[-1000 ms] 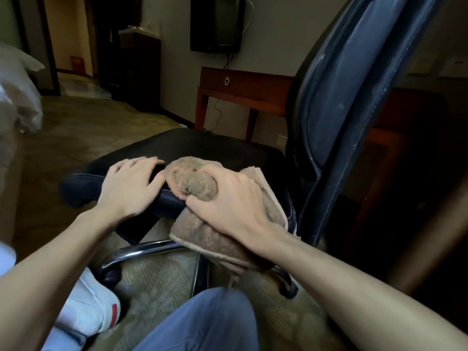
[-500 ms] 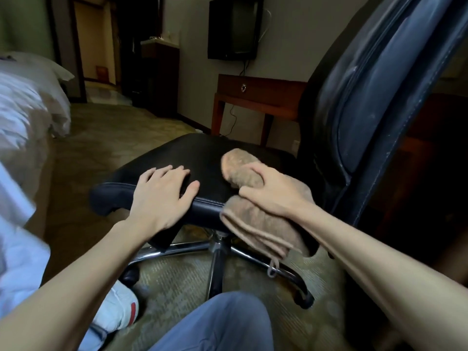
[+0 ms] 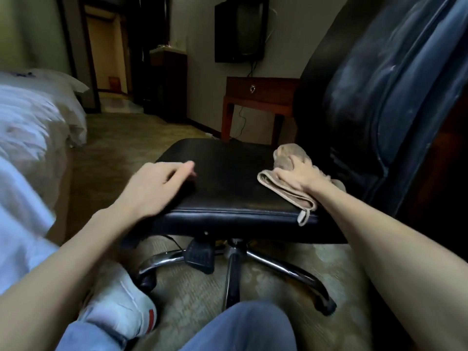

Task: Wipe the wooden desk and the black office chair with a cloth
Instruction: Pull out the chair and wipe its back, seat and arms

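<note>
- The black office chair (image 3: 228, 173) stands in the middle of the view, its seat turned side-on and its tall padded backrest (image 3: 379, 84) rising toward 2 o'clock
- The right hand (image 3: 301, 177) lies palm-down at the 3 o'clock side of the seat, just beside the backrest, with the forearm stretched in from 4 o'clock; its fingers bend over a bunched part of the beige cloth (image 3: 286, 154) and press it onto the seat
- The rest of the cloth lies folded under the wrist, and a small loop hangs over the seat's near edge
- The left hand (image 3: 157, 186) is at the seat's 9 o'clock corner, palm down, fingers loosely straight and holding nothing; it is blurred, so I cannot tell whether it touches the leather
- The wooden desk (image 3: 260, 93) stands against the wall at 12 o'clock, behind the seat
- Below the seat the chrome star base (image 3: 235, 262) spreads over the carpet, with a white sneaker (image 3: 121, 307) at 7 o'clock
</note>
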